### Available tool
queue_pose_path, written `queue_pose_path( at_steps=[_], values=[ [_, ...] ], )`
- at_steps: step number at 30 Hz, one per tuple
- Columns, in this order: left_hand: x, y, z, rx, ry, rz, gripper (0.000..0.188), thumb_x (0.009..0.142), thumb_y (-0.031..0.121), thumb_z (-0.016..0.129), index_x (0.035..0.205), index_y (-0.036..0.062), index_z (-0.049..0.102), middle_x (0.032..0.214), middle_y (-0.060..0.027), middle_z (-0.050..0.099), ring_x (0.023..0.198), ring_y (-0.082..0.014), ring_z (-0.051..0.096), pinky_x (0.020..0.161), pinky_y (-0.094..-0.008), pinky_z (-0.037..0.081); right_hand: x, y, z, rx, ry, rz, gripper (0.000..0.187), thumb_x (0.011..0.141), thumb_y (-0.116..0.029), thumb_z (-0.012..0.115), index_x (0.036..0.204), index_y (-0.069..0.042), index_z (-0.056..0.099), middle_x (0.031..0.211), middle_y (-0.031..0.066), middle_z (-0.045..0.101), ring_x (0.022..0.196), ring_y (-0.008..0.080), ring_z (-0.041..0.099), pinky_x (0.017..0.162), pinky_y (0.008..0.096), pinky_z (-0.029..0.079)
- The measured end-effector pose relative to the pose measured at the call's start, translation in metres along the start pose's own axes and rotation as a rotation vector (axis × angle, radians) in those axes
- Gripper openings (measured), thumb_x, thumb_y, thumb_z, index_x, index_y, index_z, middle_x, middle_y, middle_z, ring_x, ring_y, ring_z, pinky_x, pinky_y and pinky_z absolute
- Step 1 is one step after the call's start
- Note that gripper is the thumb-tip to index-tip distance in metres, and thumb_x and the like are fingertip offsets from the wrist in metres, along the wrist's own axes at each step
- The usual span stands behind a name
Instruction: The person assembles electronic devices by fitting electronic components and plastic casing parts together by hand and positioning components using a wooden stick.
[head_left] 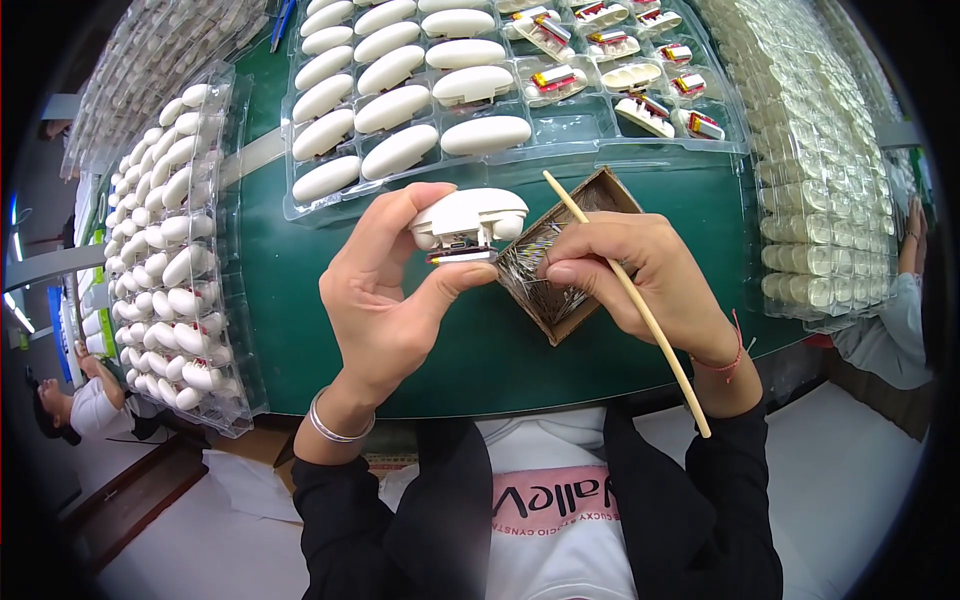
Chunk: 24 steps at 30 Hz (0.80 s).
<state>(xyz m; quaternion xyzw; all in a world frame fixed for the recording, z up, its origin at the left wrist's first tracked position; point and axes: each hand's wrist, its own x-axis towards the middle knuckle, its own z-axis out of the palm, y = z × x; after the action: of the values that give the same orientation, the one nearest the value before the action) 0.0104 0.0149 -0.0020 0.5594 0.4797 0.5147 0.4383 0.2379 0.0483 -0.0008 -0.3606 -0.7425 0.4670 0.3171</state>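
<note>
My left hand (385, 290) grips a white rounded plastic casing (470, 212) between thumb and fingers, raised above the green table. A small circuit board and a flat silver part show on its near side, by my thumb. A slim wooden stick (660, 325) lies in my right hand (640, 265), slanting down to the right past the wrist. The thumb and forefinger of that hand are pinched together over an open brown box (603, 185). Many thin metal pieces (522, 268) fill the box. Whether the fingertips hold one of them is too small to tell.
Behind my hands, a clear compartment tray (570, 128) holds white casings, some with batteries and red wires showing. Stacked trays of white casings (165, 250) stand left; tall stacked clear trays (810, 200) stand right. Other people are at both sides.
</note>
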Motion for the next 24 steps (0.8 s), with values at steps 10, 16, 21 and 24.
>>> queue_pose_path(
  at_steps=[10, 16, 21, 24],
  values=[
    [-0.002, 0.005, 0.002, -0.364, -0.271, -0.121, 0.054, 0.077, -0.009, 0.077, 0.126, -0.0063, 0.055, 0.121, -0.0089, 0.058, 0.111, -0.0179, 0.060, 0.099, -0.0323, 0.051, -0.003, -0.004, 0.005, -0.234, -0.013, -0.116, 0.009, 0.080, -0.005, 0.069, 0.082, -0.002, 0.060, 0.077, 0.0154, 0.059, 0.071, 0.0355, 0.060, 0.061, 0.0414, 0.047],
    [-0.011, 0.011, 0.001, -0.371, -0.339, -0.225, 0.051, 0.080, -0.006, 0.076, 0.127, -0.0047, 0.055, 0.119, -0.0072, 0.059, 0.111, -0.0157, 0.060, 0.101, -0.0302, 0.051, -0.008, -0.014, 0.001, -0.050, 0.050, -0.019, 0.008, 0.081, 0.001, 0.068, 0.089, 0.001, 0.065, 0.078, 0.0138, 0.063, 0.068, 0.0291, 0.063, 0.060, 0.0345, 0.048],
    [-0.011, 0.011, 0.007, -0.405, -0.309, -0.280, 0.049, 0.082, -0.005, 0.074, 0.127, -0.0046, 0.055, 0.118, -0.0063, 0.059, 0.111, -0.0145, 0.060, 0.101, -0.0298, 0.050, -0.006, -0.017, 0.002, 0.008, 0.170, -0.016, 0.007, 0.081, 0.008, 0.064, 0.085, 0.002, 0.066, 0.078, 0.0103, 0.065, 0.070, 0.0187, 0.063, 0.066, 0.0278, 0.049],
    [-0.005, 0.009, 0.004, -0.403, -0.196, -0.222, 0.046, 0.083, -0.007, 0.073, 0.125, -0.0061, 0.055, 0.117, -0.0076, 0.061, 0.109, -0.0143, 0.061, 0.098, -0.0291, 0.050, -0.005, -0.018, 0.000, 0.083, 0.281, 0.094, 0.005, 0.084, 0.007, 0.067, 0.085, 0.002, 0.066, 0.078, 0.0069, 0.064, 0.073, 0.0131, 0.061, 0.066, 0.0241, 0.048]
  ],
)
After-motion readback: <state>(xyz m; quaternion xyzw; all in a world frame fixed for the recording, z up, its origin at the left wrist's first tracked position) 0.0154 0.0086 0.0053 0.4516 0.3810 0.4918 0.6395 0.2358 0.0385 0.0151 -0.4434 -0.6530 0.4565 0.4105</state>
